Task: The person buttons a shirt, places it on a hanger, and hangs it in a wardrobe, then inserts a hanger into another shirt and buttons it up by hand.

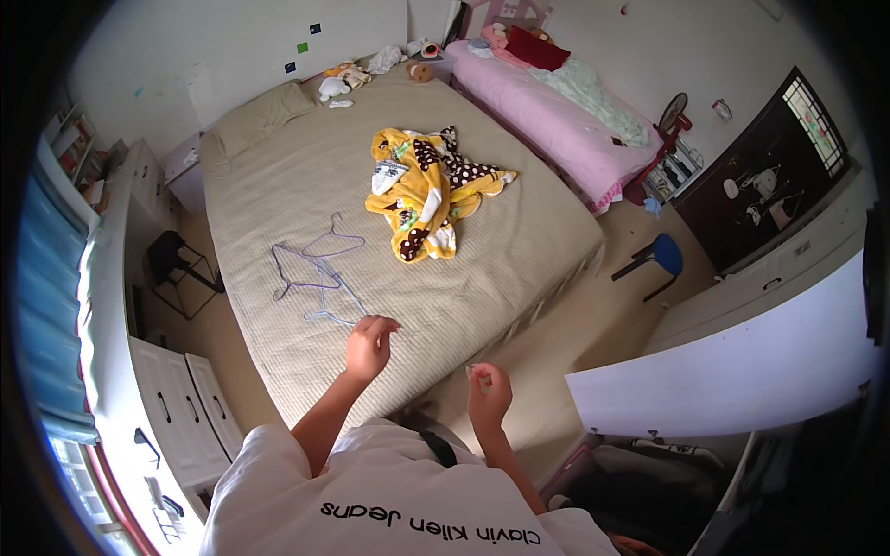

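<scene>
My left hand (pixel 369 348) is over the near part of the bed, its fingers curled together. A pale blue wire clothes hanger (pixel 336 287) runs up to that hand, its near corner hidden behind the fingers; whether they touch it I cannot tell. Farther left on the bed lie a purple hanger (pixel 284 281) and a grey-purple hanger (pixel 336 243). My right hand (pixel 489 397) is past the bed's near edge, thumb and fingers closed in a pinch; anything in it is too small to make out. A yellow and brown polka-dot fleece garment (pixel 419 199) lies crumpled mid-bed.
The big bed (pixel 278 167) has a beige quilted cover. Beyond it stands a pink bed (pixel 528 107) with a red pillow (pixel 538 49). A blue stool (pixel 663 255) is on the floor at right, near an open white door panel (pixel 732 357). White drawers (pixel 176 408) line the left.
</scene>
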Demonstrator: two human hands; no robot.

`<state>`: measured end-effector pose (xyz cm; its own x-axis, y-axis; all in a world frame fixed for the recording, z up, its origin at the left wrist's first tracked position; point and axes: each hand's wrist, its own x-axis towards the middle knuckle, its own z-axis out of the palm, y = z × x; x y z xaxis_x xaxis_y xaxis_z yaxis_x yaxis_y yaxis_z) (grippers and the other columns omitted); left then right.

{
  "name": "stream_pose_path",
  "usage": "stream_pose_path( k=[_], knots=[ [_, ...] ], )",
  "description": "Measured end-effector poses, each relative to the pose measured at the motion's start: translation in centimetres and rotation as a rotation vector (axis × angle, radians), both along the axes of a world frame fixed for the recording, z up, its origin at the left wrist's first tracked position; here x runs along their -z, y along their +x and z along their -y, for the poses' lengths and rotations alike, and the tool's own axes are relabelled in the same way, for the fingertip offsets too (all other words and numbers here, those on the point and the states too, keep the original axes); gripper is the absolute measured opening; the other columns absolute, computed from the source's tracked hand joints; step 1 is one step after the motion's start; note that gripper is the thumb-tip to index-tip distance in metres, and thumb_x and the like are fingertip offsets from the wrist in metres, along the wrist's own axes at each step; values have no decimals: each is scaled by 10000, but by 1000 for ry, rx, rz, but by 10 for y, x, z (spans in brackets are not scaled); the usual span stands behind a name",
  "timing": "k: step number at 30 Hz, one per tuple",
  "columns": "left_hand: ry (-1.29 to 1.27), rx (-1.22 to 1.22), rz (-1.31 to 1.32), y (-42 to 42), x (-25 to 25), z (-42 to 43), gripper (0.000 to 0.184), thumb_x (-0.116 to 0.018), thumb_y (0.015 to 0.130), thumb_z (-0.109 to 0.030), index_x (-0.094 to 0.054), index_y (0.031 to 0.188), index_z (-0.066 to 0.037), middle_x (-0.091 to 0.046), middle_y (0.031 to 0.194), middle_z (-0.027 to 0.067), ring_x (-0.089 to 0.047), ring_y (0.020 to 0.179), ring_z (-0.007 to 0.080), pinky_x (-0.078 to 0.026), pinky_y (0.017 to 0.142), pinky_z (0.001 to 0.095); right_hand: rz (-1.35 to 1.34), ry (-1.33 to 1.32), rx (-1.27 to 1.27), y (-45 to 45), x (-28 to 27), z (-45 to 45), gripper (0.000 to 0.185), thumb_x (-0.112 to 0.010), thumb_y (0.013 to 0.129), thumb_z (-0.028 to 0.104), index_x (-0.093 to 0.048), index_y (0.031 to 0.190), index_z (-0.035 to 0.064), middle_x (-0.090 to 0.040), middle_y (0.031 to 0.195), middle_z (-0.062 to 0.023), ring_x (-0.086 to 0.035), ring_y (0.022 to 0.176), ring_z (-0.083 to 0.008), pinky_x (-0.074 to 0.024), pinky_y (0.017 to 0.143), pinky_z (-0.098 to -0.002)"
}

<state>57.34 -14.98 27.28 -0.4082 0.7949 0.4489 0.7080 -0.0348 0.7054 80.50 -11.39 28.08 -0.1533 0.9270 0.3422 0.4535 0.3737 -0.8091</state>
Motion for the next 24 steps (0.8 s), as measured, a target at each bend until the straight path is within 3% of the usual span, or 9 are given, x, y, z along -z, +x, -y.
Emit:
stream_pose_path(
  k=[7,12,21,24],
  knots=[
    [42,110,-29,29,-5,-32,172,-686,723,-4,-633,881,-47,-611,802,105,-601,773,294,-485,683,373,-3,-7,4,23,24,-25,121,-665,791,45,-620,900,72,-592,800,-43,-535,690,-171,-427,607,-286],
    [5,105,-51,21,5,-39,212,-653,704,26,-629,900,-51,-615,853,121,-598,802,299,-490,691,373,97,84,36,29,31,-39,148,-651,789,31,-614,922,83,-547,802,-40,-482,677,-171,-420,619,-283],
    [-42,236,-49,18,9,-106,153,-675,708,9,-648,845,-55,-633,807,108,-606,782,294,-493,695,372,88,57,154,42,26,-86,103,-669,774,33,-619,848,84,-571,759,-53,-549,688,-178,-437,557,-293],
    [4,259,-41,7,4,-145,132,-667,697,13,-644,810,-52,-632,810,116,-603,780,309,-493,697,383,81,14,177,50,13,-109,58,-635,796,58,-621,850,75,-588,825,-77,-564,740,-232,-461,591,-326]
  ],
)
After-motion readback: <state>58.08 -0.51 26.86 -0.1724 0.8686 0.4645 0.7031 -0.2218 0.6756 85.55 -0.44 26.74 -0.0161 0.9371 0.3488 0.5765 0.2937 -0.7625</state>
